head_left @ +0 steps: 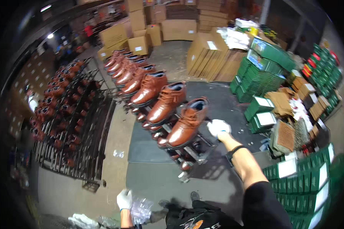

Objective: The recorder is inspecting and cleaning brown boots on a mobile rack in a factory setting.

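Observation:
My right hand [219,128], in a white glove, is at the near right end of a metal shoe rack [202,152], beside a glossy brown lace-up boot [187,124]. Its fingers are curled, and whatever they grip is hidden. Several more brown boots [148,90] stand in a row along the rack's top, with others on the tiers below. At the lower left, my left hand [124,199], also gloved in white, is closed against a crumpled clear plastic bag [141,210], which it seems to hold.
A second rack [99,152] full of brown boots stands on the left. Green shoeboxes are stacked at the right [302,179] and farther back [256,76]. Flattened cartons [206,57] lean behind the dark mat [233,103]. Plastic scraps [118,154] lie on the floor.

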A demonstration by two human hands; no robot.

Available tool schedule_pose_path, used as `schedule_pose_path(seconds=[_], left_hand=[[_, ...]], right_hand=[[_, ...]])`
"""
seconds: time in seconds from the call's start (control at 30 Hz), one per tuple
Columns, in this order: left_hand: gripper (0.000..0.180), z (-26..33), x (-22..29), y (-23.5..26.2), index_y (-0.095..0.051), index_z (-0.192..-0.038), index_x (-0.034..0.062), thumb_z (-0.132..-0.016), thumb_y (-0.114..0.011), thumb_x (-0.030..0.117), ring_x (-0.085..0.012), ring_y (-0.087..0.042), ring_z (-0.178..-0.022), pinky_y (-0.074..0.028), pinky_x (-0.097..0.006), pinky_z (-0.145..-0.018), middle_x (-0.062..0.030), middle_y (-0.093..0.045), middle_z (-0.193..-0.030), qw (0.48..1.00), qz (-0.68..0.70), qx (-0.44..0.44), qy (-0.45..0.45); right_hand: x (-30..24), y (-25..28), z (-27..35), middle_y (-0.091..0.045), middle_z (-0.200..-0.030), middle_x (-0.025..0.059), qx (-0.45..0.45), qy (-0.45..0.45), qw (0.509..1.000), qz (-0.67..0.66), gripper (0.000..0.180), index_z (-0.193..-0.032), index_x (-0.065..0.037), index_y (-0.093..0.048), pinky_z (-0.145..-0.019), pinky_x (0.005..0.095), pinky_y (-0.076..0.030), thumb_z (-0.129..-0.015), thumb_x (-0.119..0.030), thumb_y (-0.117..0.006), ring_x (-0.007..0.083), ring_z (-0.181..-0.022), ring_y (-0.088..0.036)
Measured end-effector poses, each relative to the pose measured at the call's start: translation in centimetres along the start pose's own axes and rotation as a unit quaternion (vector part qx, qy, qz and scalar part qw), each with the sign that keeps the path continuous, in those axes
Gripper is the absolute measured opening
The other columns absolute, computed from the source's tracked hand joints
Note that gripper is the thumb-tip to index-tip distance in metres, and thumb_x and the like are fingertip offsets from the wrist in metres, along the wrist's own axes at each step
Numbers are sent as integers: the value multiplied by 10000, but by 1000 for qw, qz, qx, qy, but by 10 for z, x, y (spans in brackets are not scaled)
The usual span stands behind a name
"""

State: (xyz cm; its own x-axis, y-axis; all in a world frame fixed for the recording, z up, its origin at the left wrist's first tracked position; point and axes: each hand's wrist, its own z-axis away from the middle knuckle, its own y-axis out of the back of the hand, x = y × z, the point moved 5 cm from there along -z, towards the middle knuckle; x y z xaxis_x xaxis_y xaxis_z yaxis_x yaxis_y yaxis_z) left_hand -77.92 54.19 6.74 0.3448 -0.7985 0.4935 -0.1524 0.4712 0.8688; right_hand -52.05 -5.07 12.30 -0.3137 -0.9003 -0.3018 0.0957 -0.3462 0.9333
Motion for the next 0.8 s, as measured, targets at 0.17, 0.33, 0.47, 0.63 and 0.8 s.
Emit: schedule_pose_path(seconds=[0.17, 0.33, 0.47, 0.63, 0.8], left_hand=[[214, -96, 144, -64, -780, -1051, 116, -970, -676, 284, -380, -754, -964, -587, -436, -847, -162, -774, -999, 990, 94, -35, -96], [227, -209, 219, -106, -762, -1058, 45, -975, -679, 239, -305, -763, -929, -578, -383, -859, -170, -773, -983, 963, 236, -65, -113], [234, -340, 311, -194, -753, -1127, -28, -983, -699, 147, -119, -692, -801, -555, -296, -754, -63, -764, -920, 884, 401, -165, -174], [406, -476, 323, -258, -668, -1380, 1, -1039, -689, 220, -196, -709, -868, -588, -319, -818, -48, -754, -998, 696, 613, -373, 44], [172, -495, 388, -281, -725, -1188, 94, -1072, -666, 206, -94, -589, -883, -502, -269, -729, 22, -667, -1018, 591, 681, -428, 60]], right_hand=[[118, 5, -45, -775, -1162, 206, 65, -47, 994, 69, 391, -1132, -117, -762, -953, 538, -579, -1014, -441, -579, 427, -1105, -737], [214, -27, -76, -775, -1086, 200, 119, -29, 984, 127, 317, -1131, -131, -729, -887, 514, -596, -927, -373, -710, 409, -1041, -742], [451, -5, -88, -763, -1229, 119, 143, -63, 987, -42, 360, -1324, -129, -688, -1037, 445, -553, -1011, -298, -634, 321, -1138, -727], [484, -144, 65, -745, -1199, 101, 149, -168, 961, -159, 348, -1323, -119, -683, -975, 416, -552, -1014, -279, -664, 280, -1086, -698], [513, -111, 204, -722, -1161, 77, 187, -255, 917, -243, 338, -1321, -106, -677, -897, 380, -551, -1018, -255, -701, 230, -1022, -662]])
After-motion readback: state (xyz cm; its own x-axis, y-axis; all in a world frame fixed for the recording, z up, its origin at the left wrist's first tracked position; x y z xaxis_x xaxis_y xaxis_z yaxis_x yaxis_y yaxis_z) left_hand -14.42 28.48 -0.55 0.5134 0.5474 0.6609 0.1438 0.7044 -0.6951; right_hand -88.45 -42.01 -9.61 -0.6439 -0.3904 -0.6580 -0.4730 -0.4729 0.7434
